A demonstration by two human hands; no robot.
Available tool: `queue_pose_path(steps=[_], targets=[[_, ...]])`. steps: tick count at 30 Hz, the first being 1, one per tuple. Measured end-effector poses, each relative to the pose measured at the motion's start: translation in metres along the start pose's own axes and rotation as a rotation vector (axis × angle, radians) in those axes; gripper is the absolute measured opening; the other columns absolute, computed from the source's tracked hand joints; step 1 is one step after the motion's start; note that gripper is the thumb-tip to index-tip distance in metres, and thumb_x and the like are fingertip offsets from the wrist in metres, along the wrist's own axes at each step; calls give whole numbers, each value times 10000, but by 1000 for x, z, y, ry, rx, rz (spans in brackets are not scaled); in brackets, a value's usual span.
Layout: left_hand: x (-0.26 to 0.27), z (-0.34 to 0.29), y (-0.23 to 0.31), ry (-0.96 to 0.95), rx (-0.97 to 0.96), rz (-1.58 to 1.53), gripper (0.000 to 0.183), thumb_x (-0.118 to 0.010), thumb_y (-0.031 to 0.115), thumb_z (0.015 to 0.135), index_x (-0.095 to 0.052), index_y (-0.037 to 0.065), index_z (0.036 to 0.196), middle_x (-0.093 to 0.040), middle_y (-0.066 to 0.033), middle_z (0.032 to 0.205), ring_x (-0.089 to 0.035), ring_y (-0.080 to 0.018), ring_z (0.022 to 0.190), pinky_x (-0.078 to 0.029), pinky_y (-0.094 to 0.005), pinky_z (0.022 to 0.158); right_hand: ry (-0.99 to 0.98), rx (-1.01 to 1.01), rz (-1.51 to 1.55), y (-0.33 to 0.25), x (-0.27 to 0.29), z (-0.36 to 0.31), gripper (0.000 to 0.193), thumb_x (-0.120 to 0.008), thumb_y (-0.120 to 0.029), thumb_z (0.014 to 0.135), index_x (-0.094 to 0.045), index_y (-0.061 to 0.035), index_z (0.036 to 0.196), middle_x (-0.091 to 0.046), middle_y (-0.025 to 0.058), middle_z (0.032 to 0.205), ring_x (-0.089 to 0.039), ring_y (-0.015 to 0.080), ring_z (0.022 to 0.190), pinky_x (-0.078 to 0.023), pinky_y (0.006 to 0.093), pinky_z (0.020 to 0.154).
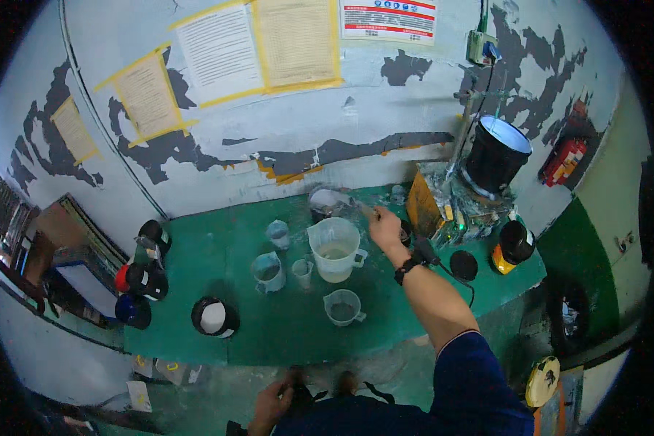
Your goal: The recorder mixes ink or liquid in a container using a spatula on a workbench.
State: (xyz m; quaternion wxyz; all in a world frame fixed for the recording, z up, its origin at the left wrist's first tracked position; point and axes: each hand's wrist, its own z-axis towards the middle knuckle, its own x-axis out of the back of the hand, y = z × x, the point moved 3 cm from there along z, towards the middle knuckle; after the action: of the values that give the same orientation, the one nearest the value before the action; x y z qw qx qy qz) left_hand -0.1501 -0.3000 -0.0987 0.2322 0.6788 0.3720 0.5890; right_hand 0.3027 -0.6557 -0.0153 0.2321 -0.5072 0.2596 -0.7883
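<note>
My right hand [386, 231] reaches over the bench with its fingers closed round the end of a pale, spatula-like tool [352, 204]. The tool's far end lies over a dark pot [325, 208] near the wall; whether it touches the contents I cannot tell. Just left of that forearm stands a large translucent measuring jug [334, 249] with cloudy liquid. Smaller measuring jugs stand before it [344, 308] and to its left [268, 273], with small plastic cups [302, 272] beside them. At the lower edge, off the bench, hangs my left hand [271, 404], its fingers partly hidden.
A black tub [215, 317] with a white top stands front left on the green bench [261, 341]. Several dark jars [147, 281] line its left end. A black bucket [496, 156] sits on a stained machine [443, 200] at right, near a corded tool [427, 251] and another jar [514, 243].
</note>
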Motion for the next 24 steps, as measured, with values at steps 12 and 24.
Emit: queue_pose_path(steps=[12,24], targets=[[-10,-12,9,-34,-39,32,324,-725,276,948,-748,47,1176,-767,-206,1100,-761,-380,989,-604,-457,873,10,-131,195,25,-5,-16,317,-604,-186,973,-747,-10,1194,-746,280,1058,-719,470,951,-572,504,859],[-3,-12,13,-95,-102,29,308,-703,223,951,-747,6,1165,-764,-233,1073,-758,-392,968,-602,-457,863,-50,-582,841,22,-12,-45,232,-618,-117,1022,-710,58,1144,-663,84,733,-630,157,576,-477,314,480]])
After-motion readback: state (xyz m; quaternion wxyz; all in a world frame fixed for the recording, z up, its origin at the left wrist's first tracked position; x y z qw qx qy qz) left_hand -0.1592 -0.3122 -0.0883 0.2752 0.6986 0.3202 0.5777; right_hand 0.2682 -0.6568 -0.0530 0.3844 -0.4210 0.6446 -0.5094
